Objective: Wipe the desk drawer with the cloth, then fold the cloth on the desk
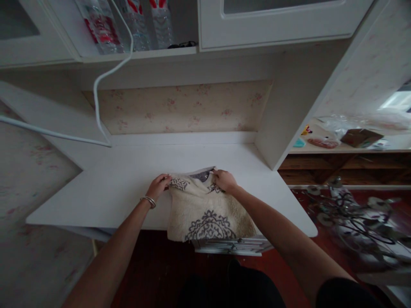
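A cream towel [199, 209] with dark grey ornamental patterns lies partly on the white desk [128, 167], its near end hanging over the front edge. At its far left corner, my left hand [159, 186] pinches the cloth; a bracelet circles that wrist. My right hand [225, 179] grips the far right corner, fingers closed on the fabric. Between the two hands the top edge is folded back a little, showing a darker grey underside.
Plastic bottles [162, 25] stand on the open shelf above. A white cable [96, 98] hangs down at the left. Drawers [231, 246] sit under the desk. To the right are a low shelf unit [346, 149] with loose items and a tangle of cables and metal parts [356, 218].
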A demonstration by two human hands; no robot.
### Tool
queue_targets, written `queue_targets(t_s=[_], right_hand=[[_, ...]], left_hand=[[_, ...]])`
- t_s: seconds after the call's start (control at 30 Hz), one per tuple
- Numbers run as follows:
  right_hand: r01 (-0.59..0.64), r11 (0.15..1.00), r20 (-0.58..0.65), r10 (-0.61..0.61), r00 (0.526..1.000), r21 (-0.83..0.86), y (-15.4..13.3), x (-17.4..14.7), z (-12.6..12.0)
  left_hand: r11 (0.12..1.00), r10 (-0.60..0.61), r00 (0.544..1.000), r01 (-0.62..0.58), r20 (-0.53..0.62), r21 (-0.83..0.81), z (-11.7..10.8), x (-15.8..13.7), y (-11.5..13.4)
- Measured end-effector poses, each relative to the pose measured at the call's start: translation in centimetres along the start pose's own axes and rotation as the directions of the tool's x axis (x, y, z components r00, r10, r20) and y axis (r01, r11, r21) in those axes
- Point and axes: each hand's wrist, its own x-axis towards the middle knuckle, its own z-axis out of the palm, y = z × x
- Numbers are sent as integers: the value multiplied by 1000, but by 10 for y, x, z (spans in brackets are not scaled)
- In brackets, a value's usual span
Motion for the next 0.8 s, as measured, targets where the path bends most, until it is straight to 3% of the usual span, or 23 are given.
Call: queue_targets(t_s=[0.07, 0.13, 0.2, 0.27, 0.37, 0.47, 0.6, 0.73, 0.8], right_hand=[[-24, 982, -133, 49, 990, 189, 4, 3, -9], [4, 903, -274, 126, 953, 430, 7, 6, -21], [102, 799, -376, 163, 912, 592, 11, 7, -36], [197, 722, -439, 162, 884, 664, 15, 8, -51], [206, 686, -426, 166, 889, 698, 23, 7, -71], [171, 749, -394, 129, 910, 641, 30, 5, -87], [209, 815, -374, 10, 927, 540, 28, -3, -100], [196, 702, -320, 48, 946, 684, 15, -11, -110], [199, 608, -310, 82, 947, 769, 10, -13, -114]], left_hand=[[996, -2, 1000, 0, -15, -94, -3, 2, 2], [992, -33, 999, 35, 20, -119, -4, 3, 6], [992, -98, 988, 106, 121, -61, -3, 1, 12], [984, -178, 948, 178, 263, 24, -2, -4, 21], [974, -224, 874, 191, 430, 119, -1, -9, 34], [951, -237, 822, 87, 518, 296, 1, -10, 44], [824, -351, 755, -33, 554, 566, 8, -10, 53], [746, -341, 747, -153, 570, 648, 16, -15, 58], [679, -320, 784, -202, 533, 705, 18, -16, 55]])
